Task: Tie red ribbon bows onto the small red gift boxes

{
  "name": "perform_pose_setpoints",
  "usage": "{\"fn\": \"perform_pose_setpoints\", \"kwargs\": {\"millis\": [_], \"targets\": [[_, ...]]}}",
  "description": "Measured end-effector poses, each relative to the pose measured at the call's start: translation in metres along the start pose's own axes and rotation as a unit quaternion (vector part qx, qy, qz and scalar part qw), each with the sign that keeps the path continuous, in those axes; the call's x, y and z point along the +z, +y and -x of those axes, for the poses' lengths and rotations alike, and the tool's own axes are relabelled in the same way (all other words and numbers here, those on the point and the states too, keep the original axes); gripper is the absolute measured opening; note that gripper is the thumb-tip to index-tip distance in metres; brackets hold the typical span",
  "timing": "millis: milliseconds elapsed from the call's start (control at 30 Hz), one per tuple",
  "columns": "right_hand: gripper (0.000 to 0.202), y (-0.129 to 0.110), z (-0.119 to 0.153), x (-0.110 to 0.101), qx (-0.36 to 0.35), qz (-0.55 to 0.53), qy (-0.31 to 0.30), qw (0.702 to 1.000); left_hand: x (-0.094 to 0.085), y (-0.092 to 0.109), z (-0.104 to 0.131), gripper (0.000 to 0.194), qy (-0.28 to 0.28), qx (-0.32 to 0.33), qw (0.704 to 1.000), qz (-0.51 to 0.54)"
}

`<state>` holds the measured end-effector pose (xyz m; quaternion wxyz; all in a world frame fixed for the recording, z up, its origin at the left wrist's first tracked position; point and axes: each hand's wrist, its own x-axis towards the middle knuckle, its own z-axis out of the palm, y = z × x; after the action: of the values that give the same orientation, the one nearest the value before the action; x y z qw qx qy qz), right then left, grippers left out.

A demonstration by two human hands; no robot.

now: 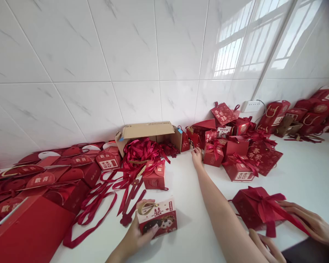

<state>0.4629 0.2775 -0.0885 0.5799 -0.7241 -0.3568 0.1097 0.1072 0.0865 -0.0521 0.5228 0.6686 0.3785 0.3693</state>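
A small red-and-white gift box (164, 215) is held at about 6 o'clock from the view's centre, just above the white tabletop (190, 241) or resting on it; which cannot be told. It is gripped by the left hand (139, 232), with the thumb pressed to the printed front and the fingers wrapped around the far-left side. From that box, the right hand (197, 157) is stretched towards 1 o'clock, its fingertips at a small red box (195, 138); whether they are closed on it cannot be told. The gift box is judged to be light, stiff card, easily dented and perhaps slick; it is best held by its opposite side walls, with little squeeze, rather than by the thin gold loop (148, 207) on top. The printed front is turned towards 6 o'clock, the loop is pointed to about 9, and the long axis is laid roughly from 8 to 2. At 3 o'clock, a ribboned box (248, 212) is handled by a co-worker's hands (304, 219).
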Motion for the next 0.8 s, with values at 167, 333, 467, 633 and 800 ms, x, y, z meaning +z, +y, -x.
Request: {"fn": "perform_pose_setpoints", "kwargs": {"millis": [167,333,467,633,800], "targets": [[0.033,0.005,0.014,-0.009,0.002,-0.070,-0.002,0.998,-0.001,0.001,0.000,0.067,-0.013,-0.047,0.998,0.043],[0.031,-0.002,0.039,-0.016,-0.002,-0.106,-0.008,0.994,0.006,-0.004,0.001,0.082,0.048,-0.062,0.995,0.059],[0.032,-0.010,0.067,-0.035,-0.016,-0.115,-0.020,0.993,0.007,-0.003,-0.001,0.085,0.051,-0.071,0.994,0.065],[0.034,-0.001,0.124,-0.102,-0.041,-0.106,-0.031,0.993,0.005,0.004,-0.005,0.081,0.042,-0.061,0.995,0.071],[0.029,0.023,0.193,-0.192,-0.071,-0.057,-0.029,0.995,0.005,0.000,-0.007,0.085,0.045,-0.044,0.995,0.078]]}}
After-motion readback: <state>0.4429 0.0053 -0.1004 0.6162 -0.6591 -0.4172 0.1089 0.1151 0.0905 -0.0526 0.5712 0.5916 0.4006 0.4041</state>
